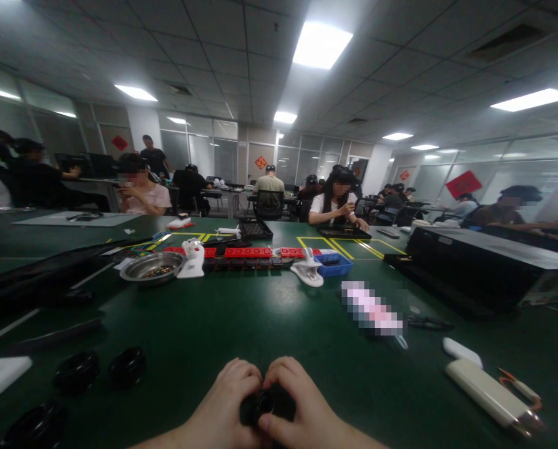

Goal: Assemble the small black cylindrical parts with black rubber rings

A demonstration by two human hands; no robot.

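Observation:
At the near edge of the table, my left hand [227, 402] and my right hand [302, 399] meet around a small black round part [264, 404]. Fingers of both hands are curled on it, and much of it is hidden by them. The exact kind of this part is not clear. To the left lie similar glossy black round pieces: one black round piece [127, 366], another black piece [77, 373] beside it, and a larger black piece [34, 427] nearer the corner.
Farther off stand a metal bowl [141, 269] with small pieces, white clips [308, 274], a red strip of blocks [247, 253] and a blue tray [342, 265]. A black box [475, 268] and a cream power bank [487, 390] lie right. People sit beyond.

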